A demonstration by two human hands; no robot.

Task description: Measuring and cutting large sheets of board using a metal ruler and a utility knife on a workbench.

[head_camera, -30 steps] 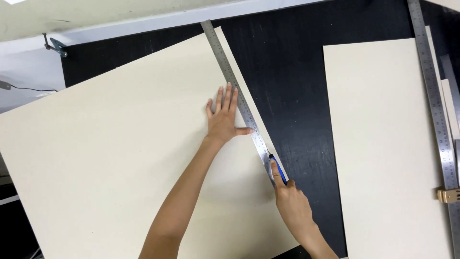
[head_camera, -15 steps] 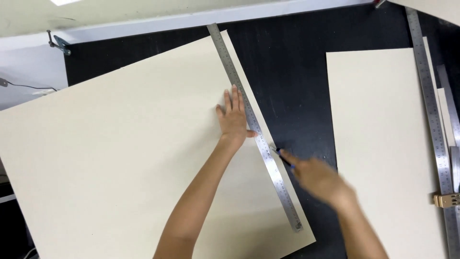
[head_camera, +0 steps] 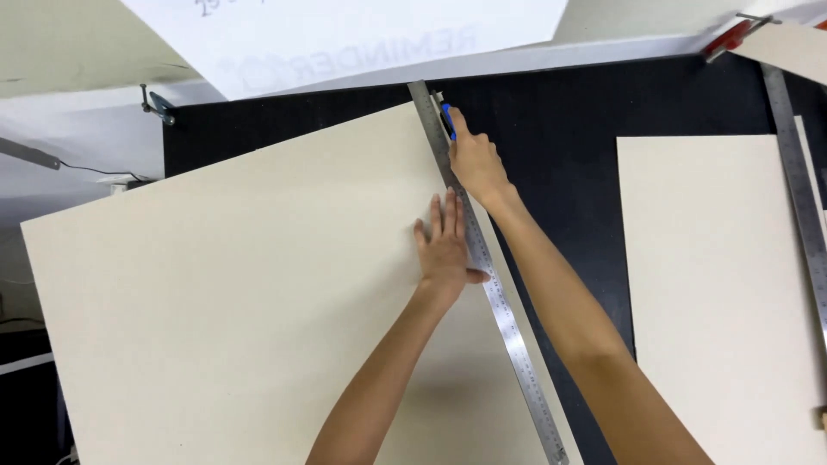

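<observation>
A large cream board (head_camera: pixel 250 284) lies tilted on a black work surface (head_camera: pixel 586 129). A long steel ruler (head_camera: pixel 508 327) runs diagonally along the board's right edge. My left hand (head_camera: pixel 445 250) lies flat, fingers spread, pressing on the ruler and the board about midway. My right hand (head_camera: pixel 475 159) is stretched to the ruler's far end, closed around a blue-handled knife (head_camera: pixel 447 119) whose tip sits against the ruler's right side.
A second cream board (head_camera: pixel 715 284) lies at the right, with another steel ruler (head_camera: pixel 805 207) along its far side. A red clamp (head_camera: pixel 732 36) sits at the top right, a small metal clamp (head_camera: pixel 159 108) at the top left. White paper (head_camera: pixel 345 39) hangs above.
My right hand has travelled with the knife from the near end of the ruler up to its far end. My left hand stays pressed on the ruler.
</observation>
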